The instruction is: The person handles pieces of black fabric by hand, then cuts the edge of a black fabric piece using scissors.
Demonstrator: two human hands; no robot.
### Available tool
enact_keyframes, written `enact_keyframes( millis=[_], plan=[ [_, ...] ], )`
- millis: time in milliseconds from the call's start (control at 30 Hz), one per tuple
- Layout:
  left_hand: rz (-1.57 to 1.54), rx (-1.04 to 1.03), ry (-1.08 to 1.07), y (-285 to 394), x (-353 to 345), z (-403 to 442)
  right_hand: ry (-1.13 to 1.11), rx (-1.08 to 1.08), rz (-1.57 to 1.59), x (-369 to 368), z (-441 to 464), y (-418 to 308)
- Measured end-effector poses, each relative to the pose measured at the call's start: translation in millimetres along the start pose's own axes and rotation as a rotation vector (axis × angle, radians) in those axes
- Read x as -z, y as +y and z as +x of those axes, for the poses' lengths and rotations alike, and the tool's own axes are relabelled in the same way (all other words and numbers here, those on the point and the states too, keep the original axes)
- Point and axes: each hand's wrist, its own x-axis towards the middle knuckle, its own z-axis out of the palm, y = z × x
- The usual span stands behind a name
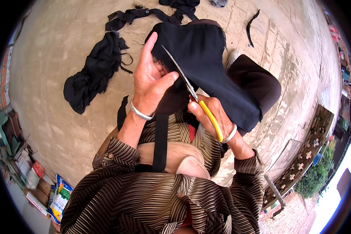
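Note:
A wide piece of black cloth (pixel 195 50) with frayed edges lies draped over my lap and knees. My left hand (pixel 150 78) is at its left edge, index finger stretched out along the cloth and thumb apart from it; the other fingers are partly hidden. In my right hand (pixel 214 113) is a pair of scissors (pixel 210 119) with yellow handles, its blades pointing up and left over the cloth towards my left hand. The blades look close together, and part of the handles is hidden by my fingers.
Crumpled black cloth (pixel 93 74) lies on the paved ground (pixel 46 97) at left. Black strips (pixel 132 15) lie beyond the knees, with a narrow scrap (pixel 251 29) at upper right. Bags (pixel 60 199) and clutter line the left side. A patterned low wall (pixel 300 156) runs along the right.

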Motion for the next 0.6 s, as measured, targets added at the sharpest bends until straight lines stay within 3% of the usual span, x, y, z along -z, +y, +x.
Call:
enact_keyframes(
  millis=[200,367,433,600],
  plan=[
    [0.022,-0.035,0.027,-1,3,2,-0.015,0.093,0.037,-3,2,3],
    [0.026,-0.029,0.004,-2,4,1,-0.051,0.093,-0.041,0,10,7],
    [0.027,-0.033,0.011,-1,4,1,-0.136,0.002,0.018,3,12,0],
    [0.029,-0.028,0.005,-3,5,0,-0.025,0.076,0.003,-3,16,3]
  ],
)
